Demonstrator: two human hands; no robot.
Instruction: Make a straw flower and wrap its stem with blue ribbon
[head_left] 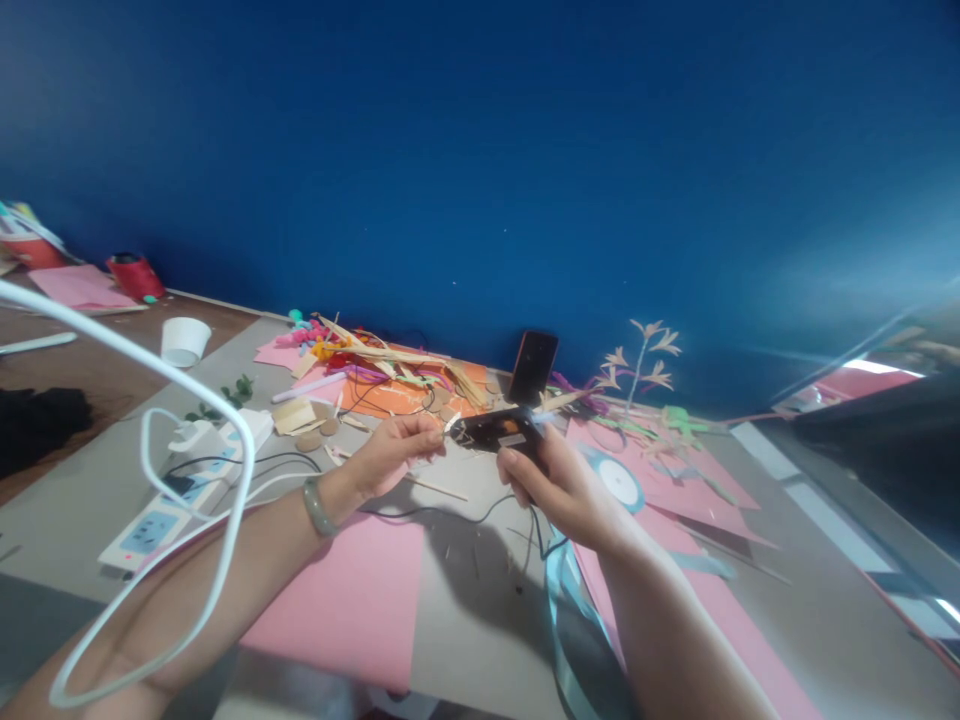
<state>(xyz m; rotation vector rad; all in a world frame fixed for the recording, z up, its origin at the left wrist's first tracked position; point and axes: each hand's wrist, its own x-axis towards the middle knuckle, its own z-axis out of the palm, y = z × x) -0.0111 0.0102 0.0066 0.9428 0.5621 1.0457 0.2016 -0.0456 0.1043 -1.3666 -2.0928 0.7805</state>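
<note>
White power strip [146, 535] on counter [465, 645] at left. My left hand [405, 445] pinched closed, contents too small for me to tell, just beside tip of black tool [491, 432]. Tool above counter, grasped by my right hand [551, 478]. Ribbon roll [621, 484] near right wrist.

In mid-frame, the right hand [551, 475] hides the rear of the black tool [487, 430]; the small piece [445, 432] at the left hand's [401, 450] fingertips is too tiny to identify. The left edge cuts off a blurred dark heap [37, 430].
</note>
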